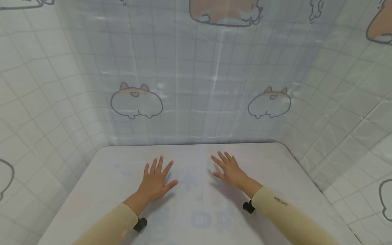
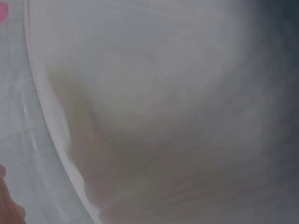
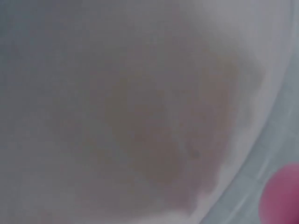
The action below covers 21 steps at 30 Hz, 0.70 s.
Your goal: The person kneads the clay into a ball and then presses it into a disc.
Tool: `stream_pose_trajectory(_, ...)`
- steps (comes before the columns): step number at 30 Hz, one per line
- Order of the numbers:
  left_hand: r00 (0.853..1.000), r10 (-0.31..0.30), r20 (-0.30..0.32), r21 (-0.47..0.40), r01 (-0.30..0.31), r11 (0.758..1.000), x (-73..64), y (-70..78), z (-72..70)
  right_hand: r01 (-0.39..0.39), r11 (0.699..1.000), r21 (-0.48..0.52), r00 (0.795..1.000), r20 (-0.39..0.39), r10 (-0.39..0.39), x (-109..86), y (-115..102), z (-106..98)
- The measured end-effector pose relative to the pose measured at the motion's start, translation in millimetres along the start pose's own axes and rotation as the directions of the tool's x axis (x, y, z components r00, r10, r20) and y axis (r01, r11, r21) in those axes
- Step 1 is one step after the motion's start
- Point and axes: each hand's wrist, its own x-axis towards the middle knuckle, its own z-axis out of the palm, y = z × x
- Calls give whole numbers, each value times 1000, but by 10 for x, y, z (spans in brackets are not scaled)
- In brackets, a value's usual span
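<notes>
My left hand (image 1: 153,185) is spread over the white tabletop (image 1: 196,200), palm down, fingers straight and apart, with nothing in it. To its right, my right hand (image 1: 231,173) is likewise spread with straight fingers and holds nothing. Shadows fall on the table beside both hands; whether they touch the surface I cannot tell. Both arms wear pale yellow sleeves (image 1: 284,211), and a small black device shows under each wrist. The left wrist and right wrist views are dim and blurred, with brownish smears over the pale tabletop (image 2: 140,56).
A curtain (image 1: 196,112) with a grid pattern and corgi drawings rises behind the table's far edge and along both sides. Faint bluish marks (image 1: 201,219) show on the tabletop. At the lower right of the right wrist view is a pink rounded shape (image 3: 282,196), its kind unclear.
</notes>
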Motion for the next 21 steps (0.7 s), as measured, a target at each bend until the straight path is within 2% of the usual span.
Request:
stream_pose_trajectory(8, 995, -21, 102, -10, 22, 1000, 31, 13, 49, -17, 999, 42, 992, 129, 11, 41, 56, 96)
stream_pose_trajectory(14, 990, -16, 139, -22, 20, 1000, 55, 4, 95, -6, 1000, 18, 980, 197, 2, 92, 132, 187)
stream_pose_trajectory(21, 977, -71, 202, -34, 79, 996, 65, -7, 171, 20, 1000, 6, 970, 240, -21, 145, 249, 270)
